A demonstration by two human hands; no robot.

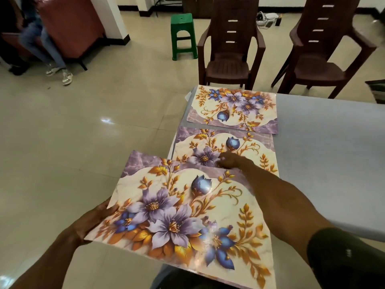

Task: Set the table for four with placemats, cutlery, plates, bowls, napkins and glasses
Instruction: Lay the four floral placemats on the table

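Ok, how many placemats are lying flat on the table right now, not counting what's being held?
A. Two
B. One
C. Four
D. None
A: the far placemat and the middle placemat lie on the table, while the left hand holds the near placemat up off its edge and the right hand reaches to the middle one.

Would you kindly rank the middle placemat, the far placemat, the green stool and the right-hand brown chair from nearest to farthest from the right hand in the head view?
From the right hand:
1. Middle placemat, directly under the fingertips.
2. Far placemat, beyond it at the table's far end.
3 and 4. Green stool, on the floor up left, and right-hand brown chair, up right: too close to call.
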